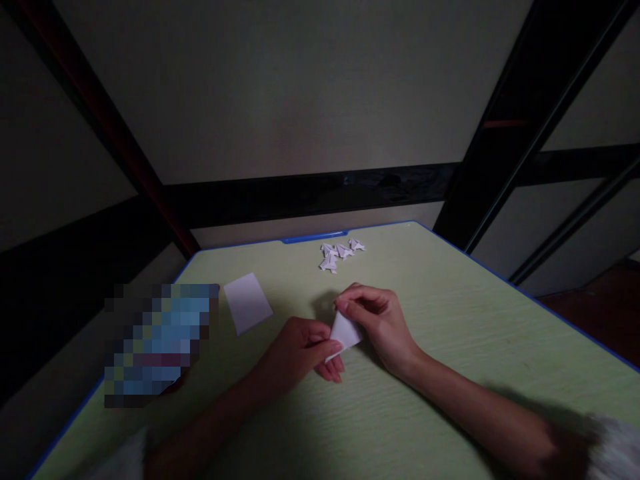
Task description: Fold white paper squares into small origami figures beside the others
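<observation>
A small folded piece of white paper point(345, 333) is held up between my two hands over the table. My left hand point(307, 347) pinches its lower left corner between thumb and fingers, with the other fingertips showing beneath it. At the top corner, the thumb and forefinger of my right hand point(377, 320) close on the same paper. Farther back lie several small folded paper figures point(329, 260), grouped close together. To the left of my hands a flat white sheet of paper point(249, 303) rests on the table.
The pale green table point(450, 320) has a blue edge and a blue handle-like strip point(315, 237) at its far side. On the left lies a pixelated, bluish flat object point(165, 347). Behind the table stand dark-framed panels point(310, 100).
</observation>
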Action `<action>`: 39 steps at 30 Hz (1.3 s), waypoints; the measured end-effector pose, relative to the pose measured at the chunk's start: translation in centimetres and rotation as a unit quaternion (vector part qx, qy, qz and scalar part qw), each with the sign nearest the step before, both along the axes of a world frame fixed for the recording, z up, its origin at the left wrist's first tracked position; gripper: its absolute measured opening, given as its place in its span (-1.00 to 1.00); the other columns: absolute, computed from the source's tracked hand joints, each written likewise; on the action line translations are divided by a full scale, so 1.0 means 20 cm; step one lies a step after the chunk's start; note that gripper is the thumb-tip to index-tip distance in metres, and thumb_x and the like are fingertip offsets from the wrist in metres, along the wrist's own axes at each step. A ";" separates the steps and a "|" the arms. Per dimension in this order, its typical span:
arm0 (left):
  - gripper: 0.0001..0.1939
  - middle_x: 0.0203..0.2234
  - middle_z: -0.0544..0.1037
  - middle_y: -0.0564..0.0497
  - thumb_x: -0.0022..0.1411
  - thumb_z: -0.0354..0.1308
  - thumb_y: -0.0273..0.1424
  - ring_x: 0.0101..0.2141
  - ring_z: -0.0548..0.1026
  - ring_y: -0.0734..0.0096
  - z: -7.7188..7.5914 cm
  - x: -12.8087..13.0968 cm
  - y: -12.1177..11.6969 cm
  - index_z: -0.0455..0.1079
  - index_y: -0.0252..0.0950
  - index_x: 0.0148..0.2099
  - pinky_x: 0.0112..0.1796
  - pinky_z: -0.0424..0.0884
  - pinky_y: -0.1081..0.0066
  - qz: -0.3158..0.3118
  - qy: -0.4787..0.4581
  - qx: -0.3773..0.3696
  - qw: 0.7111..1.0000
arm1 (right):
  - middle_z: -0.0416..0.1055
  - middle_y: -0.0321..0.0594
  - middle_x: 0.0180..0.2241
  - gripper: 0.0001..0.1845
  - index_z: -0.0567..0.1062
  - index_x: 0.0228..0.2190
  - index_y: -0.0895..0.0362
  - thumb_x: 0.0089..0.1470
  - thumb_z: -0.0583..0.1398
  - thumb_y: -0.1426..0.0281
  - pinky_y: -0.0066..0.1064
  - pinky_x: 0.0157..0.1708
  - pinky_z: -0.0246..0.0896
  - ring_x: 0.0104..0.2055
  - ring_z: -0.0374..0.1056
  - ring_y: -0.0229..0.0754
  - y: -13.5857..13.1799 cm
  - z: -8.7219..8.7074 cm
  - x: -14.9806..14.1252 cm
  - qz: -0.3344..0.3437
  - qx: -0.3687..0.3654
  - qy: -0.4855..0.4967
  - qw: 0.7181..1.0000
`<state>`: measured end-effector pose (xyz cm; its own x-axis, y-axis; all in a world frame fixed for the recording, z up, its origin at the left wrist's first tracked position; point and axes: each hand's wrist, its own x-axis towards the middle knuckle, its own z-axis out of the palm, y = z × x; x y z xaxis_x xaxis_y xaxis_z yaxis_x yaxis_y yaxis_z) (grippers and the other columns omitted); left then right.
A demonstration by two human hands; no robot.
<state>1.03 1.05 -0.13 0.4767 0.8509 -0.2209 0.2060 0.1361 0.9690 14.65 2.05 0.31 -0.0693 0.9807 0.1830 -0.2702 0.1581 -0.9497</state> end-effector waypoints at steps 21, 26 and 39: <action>-0.70 -0.71 0.45 0.03 -0.02 0.04 -0.23 -0.71 0.40 0.53 0.01 0.03 0.00 0.30 -0.39 -0.57 -0.65 0.29 0.54 0.047 -0.022 0.009 0.999 | 0.26 -0.38 -0.69 -0.84 0.40 -0.60 0.20 -0.23 0.23 0.35 -0.53 -0.67 -0.05 -0.67 0.10 -0.41 0.00 -0.01 -0.04 0.009 -0.052 -0.004 0.999; -0.70 -0.77 0.41 0.06 -0.01 0.04 -0.25 -0.75 0.37 0.56 0.01 0.03 0.00 0.31 -0.40 -0.58 -0.67 0.25 0.56 0.054 -0.012 0.022 0.998 | 0.28 -0.36 -0.70 -0.81 0.41 -0.61 0.22 -0.26 0.24 0.33 -0.53 -0.70 -0.05 -0.69 0.11 -0.41 0.02 -0.02 -0.03 0.025 -0.074 -0.005 0.997; -0.74 -0.83 0.36 0.11 0.00 0.01 -0.32 -0.78 0.30 0.58 0.02 0.03 -0.02 0.29 -0.37 -0.62 -0.69 0.21 0.56 0.089 0.030 0.055 0.994 | 0.32 -0.37 -0.74 -0.80 0.41 -0.67 0.24 -0.44 0.32 0.43 -0.58 -0.71 -0.03 -0.72 0.13 -0.45 0.02 0.00 -0.04 0.041 -0.134 0.023 0.990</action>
<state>1.73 0.70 0.21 0.3057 0.9410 -0.1451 0.2469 0.0688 0.9666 13.90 2.35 0.32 -0.1492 0.9858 -0.0772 -0.3155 -0.1215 -0.9411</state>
